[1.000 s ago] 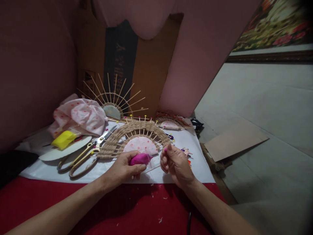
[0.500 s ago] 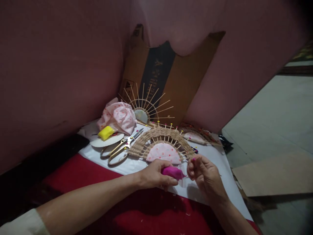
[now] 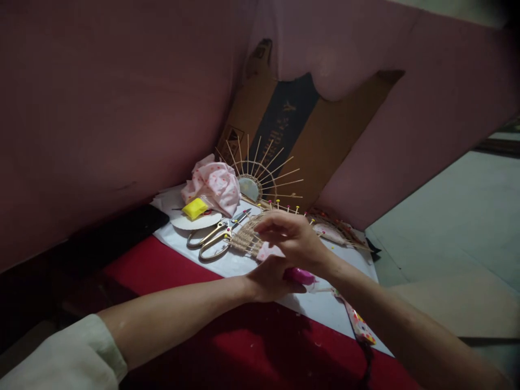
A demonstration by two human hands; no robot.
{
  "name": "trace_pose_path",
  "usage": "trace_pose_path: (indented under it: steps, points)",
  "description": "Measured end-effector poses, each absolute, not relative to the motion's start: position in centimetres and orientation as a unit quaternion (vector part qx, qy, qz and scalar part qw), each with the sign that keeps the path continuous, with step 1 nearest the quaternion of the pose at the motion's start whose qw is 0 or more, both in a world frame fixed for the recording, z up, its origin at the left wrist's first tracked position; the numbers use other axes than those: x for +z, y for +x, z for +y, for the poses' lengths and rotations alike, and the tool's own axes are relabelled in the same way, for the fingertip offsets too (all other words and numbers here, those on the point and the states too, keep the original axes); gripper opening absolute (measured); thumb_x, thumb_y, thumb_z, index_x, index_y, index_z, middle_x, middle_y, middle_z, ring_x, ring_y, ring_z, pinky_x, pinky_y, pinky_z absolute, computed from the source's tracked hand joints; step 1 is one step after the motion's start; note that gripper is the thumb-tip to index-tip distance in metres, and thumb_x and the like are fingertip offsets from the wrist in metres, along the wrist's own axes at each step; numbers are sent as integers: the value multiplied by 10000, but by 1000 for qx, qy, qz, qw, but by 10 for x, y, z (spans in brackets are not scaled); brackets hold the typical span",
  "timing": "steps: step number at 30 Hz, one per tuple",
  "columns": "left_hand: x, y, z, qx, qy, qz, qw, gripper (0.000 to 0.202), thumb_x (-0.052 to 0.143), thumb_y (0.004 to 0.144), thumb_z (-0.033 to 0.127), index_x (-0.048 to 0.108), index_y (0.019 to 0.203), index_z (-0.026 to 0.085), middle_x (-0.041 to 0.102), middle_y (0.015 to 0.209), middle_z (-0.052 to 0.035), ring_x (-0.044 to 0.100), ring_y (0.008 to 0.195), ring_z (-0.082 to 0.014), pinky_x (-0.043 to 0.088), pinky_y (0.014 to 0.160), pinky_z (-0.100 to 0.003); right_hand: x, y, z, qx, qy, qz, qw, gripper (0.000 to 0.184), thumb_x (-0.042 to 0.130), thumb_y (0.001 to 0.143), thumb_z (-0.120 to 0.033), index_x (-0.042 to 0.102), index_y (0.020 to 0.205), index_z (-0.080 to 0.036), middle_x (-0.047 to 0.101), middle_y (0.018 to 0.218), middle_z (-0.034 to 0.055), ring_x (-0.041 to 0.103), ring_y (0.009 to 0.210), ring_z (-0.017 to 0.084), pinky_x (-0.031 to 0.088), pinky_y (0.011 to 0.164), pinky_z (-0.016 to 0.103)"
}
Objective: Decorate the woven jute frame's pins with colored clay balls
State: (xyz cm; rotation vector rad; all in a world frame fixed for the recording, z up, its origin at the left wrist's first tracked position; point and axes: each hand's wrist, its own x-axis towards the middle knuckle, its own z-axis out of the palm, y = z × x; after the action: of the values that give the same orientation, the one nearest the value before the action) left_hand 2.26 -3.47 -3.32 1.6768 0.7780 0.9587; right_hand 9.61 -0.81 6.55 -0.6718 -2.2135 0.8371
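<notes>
My left hand (image 3: pixel 270 279) is closed around a small clear packet of magenta clay-like material (image 3: pixel 299 275), low in front of the woven piece. My right hand (image 3: pixel 294 238) reaches across above it, fingers curled over the woven half-round piece (image 3: pixel 247 236); what its fingertips hold is hidden. Thin sticks with yellow and pink beads on their ends stand out from the woven arc. Part of its pink dotted cloth centre (image 3: pixel 268 251) shows between my hands. Left of it lie gold-handled scissors (image 3: pixel 215 244), their blades partly apart.
Crumpled pink dotted cloth (image 3: pixel 215 184) and a yellow packet (image 3: pixel 195 208) on a white disc (image 3: pixel 184 221) are at the left. Behind stand a stick-rayed half-round frame (image 3: pixel 248 187) and cardboard (image 3: pixel 320 157). A patterned tool (image 3: pixel 361 325) lies on the white sheet's right edge.
My right hand, earlier pinching a tiny magenta bit at the right, has moved left over the woven piece. The patterned tool has come into sight. The view has shifted.
</notes>
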Motion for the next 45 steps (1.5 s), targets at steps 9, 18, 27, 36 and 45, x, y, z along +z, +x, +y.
trace_pose_path:
  steps: [9,18,27,36,45]
  points:
    - [-37,19,-30,370,767,315,420,164,673,702,221,655,845,143,655,787,-42,592,747,-224,435,706,-323,45,34,25,177,-179,-954,165,37,678,768,-160,706,747,-148,614,789,39,550,694,120,422,653,253]
    - [-40,24,-28,379,762,315,419,218,712,691,194,667,901,157,688,881,-41,600,817,-222,459,743,-311,27,13,37,99,-207,-971,67,79,663,776,-156,739,767,-170,581,811,45,524,794,156,403,697,247]
    - [-41,24,-29,378,750,333,428,220,721,675,202,665,884,159,694,877,-41,608,828,-237,474,730,-323,24,12,40,72,-180,-980,44,117,622,793,-150,732,756,-160,585,806,56,500,783,162,395,686,245]
    - [-42,24,-28,370,752,322,441,214,713,690,197,678,899,161,709,876,-32,623,804,-206,474,711,-283,27,11,43,116,-172,-975,75,102,629,767,-91,716,734,-134,581,785,57,495,773,156,392,701,263]
    - [-29,14,-29,434,731,375,371,66,640,726,210,634,771,163,635,751,-28,565,714,-192,425,669,-298,92,60,9,362,-233,-852,299,58,645,773,-150,698,775,-174,634,694,-14,551,665,102,425,627,239]
